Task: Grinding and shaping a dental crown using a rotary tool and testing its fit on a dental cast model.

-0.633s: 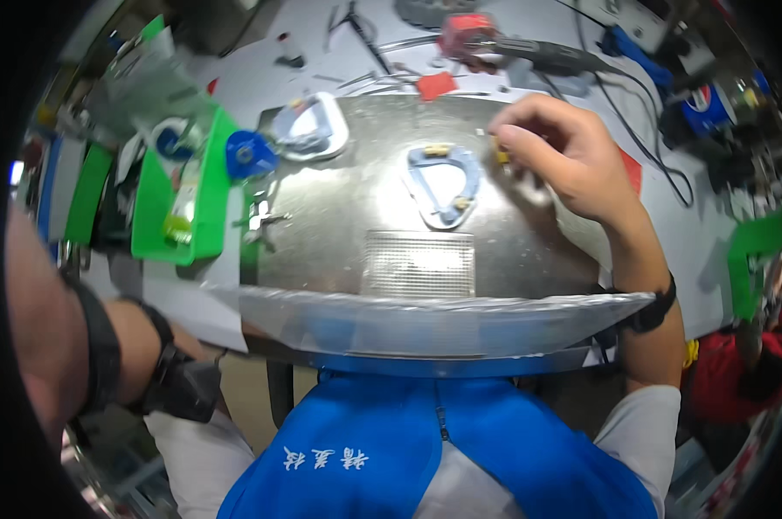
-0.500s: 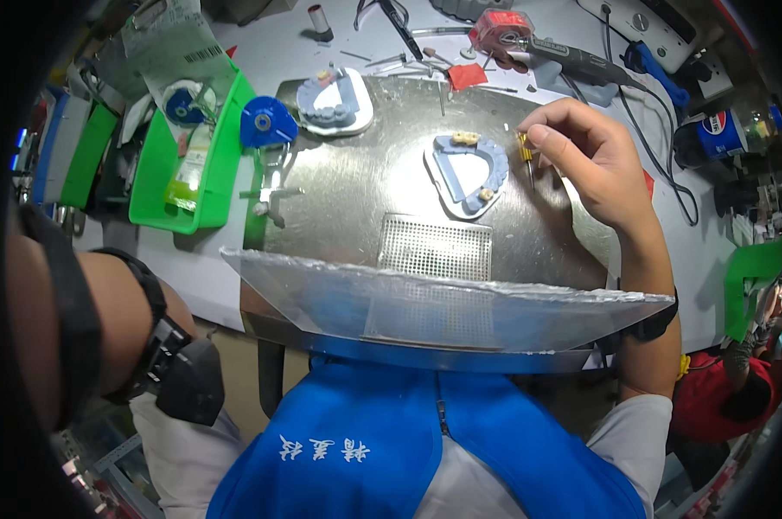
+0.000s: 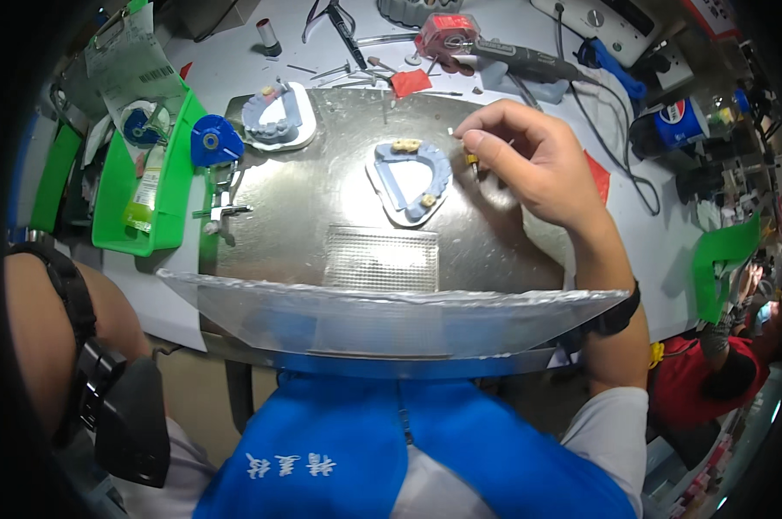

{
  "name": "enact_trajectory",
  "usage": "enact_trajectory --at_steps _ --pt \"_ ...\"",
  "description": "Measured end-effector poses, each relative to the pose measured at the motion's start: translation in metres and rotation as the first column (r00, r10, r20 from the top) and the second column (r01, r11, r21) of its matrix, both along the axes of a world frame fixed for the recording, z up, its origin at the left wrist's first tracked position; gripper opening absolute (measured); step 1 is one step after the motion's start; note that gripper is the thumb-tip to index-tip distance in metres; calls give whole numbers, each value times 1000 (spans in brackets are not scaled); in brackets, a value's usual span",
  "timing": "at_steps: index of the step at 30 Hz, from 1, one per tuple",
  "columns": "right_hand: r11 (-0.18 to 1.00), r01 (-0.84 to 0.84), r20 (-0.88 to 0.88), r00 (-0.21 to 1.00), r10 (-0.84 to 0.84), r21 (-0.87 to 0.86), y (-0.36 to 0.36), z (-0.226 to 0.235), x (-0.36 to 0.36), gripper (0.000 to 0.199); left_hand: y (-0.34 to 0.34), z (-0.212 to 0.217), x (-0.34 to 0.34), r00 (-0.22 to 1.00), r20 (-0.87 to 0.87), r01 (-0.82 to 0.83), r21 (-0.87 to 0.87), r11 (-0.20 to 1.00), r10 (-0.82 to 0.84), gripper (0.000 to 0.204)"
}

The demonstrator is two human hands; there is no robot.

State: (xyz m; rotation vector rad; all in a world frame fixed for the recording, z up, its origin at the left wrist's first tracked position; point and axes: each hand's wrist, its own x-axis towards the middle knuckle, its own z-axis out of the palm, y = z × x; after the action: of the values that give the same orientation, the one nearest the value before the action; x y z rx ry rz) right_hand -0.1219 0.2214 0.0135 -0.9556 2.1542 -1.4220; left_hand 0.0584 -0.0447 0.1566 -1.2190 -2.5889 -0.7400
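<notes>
My right hand (image 3: 529, 160) is closed in a pinch on a small gold-handled tool (image 3: 472, 160) with a thin metal tip pointing down. A tiny white bit shows just beside the fingertips; I cannot make out what it is. To the left of that hand, apart from it, a grey-blue dental model (image 3: 443, 164) on a white base lies on the metal plate, with gold-coloured teeth at its top and lower right. A second dental model (image 3: 277, 131) rests at the plate's far left. Only my left arm (image 3: 105, 320), strapped in black, shows; its hand is out of view.
A clear shield (image 3: 391, 324) spans the plate's near edge, before a perforated metal grid (image 3: 382, 259). At left stand a green bin (image 3: 105, 216) and a blue tape reel (image 3: 215, 141). Behind lie a rotary handpiece (image 3: 529, 60), burs and red paper (image 3: 411, 83). Far right, another person in red (image 3: 711, 381).
The whole view has shifted, so the bench things sit further left in the picture. My right hand keeps its pinch on the gold-handled tool, whose handle is now more covered by the fingers.
</notes>
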Motion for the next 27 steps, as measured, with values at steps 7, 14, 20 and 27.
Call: enact_trajectory --at_steps 7,14,20,27 --pt "999 -32 -52 998 34 32 -3 3 2 18 -11 3 7 999 -45 -6 87 996 10 19" --pt "996 -77 -257 963 83 34 -9 -2 10 29 -13 -2 -28 915 156 -396 521 756 372 19" --pt "995 -86 -394 914 97 45 -18 -6 13 29 1 -119 -72 787 399 -596 295 746 471 20" --pt "998 -60 -460 886 60 15 -19 -10 14 29 12 -150 -78 782 443 -576 242 781 439 20"
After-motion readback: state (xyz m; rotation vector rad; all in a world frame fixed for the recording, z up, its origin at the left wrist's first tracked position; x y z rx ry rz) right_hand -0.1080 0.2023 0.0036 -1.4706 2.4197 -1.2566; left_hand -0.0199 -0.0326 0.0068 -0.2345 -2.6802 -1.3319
